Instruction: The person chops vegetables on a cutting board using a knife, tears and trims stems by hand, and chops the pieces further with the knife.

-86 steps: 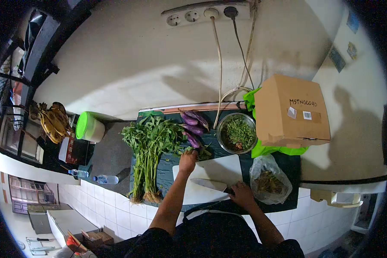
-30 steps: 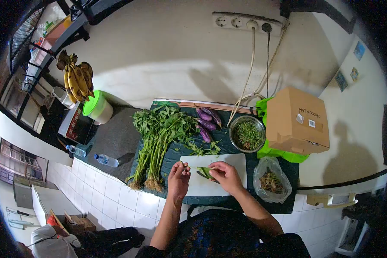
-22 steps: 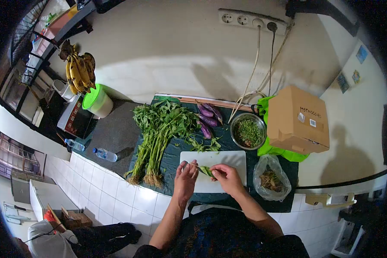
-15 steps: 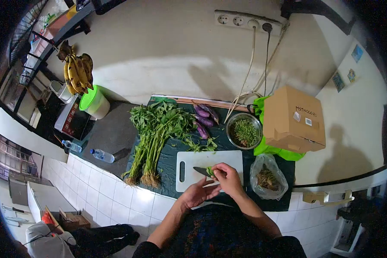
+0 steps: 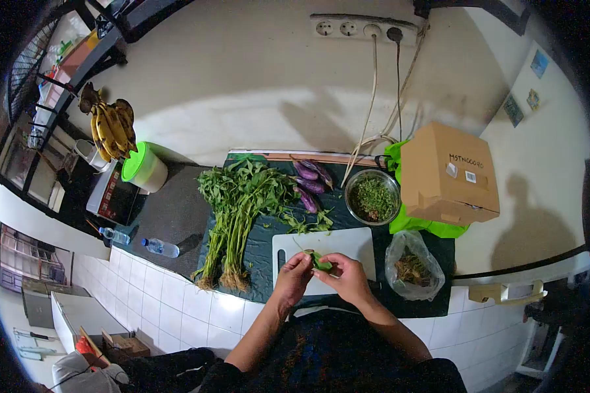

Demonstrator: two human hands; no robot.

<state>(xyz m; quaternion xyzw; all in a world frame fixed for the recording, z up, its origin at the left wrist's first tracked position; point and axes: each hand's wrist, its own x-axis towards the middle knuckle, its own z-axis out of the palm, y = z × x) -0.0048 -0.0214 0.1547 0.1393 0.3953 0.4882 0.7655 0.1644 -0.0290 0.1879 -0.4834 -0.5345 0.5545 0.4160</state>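
Note:
Over the white cutting board (image 5: pixel 334 242), my left hand (image 5: pixel 294 278) pinches a thin green stem between thumb and fingers. My right hand (image 5: pixel 347 278) grips the green leaf (image 5: pixel 321 261) of the same sprig, close beside the left fingertips. A small dark shape shows by the right wrist at the board's edge; whether it is the knife I cannot tell. Behind the board lie loose leafy sprigs (image 5: pixel 305 223). Left of it is a large bunch of leafy greens (image 5: pixel 242 209) with roots toward me.
Purple eggplants (image 5: pixel 310 183) lie at the back, beside a metal bowl (image 5: pixel 397 196) of chopped greens. A plastic bag (image 5: pixel 413 265) with root scraps sits right of the board. A cardboard box (image 5: pixel 449 173) stands behind it. Water bottles (image 5: pixel 160 247) and a lidded bucket (image 5: pixel 145 168) are at left.
The knife blade seen over the board is no longer visible there. My left hand has risen from a loose, palm-up pose to pinch the sprig beside my right hand. The view has shifted slightly.

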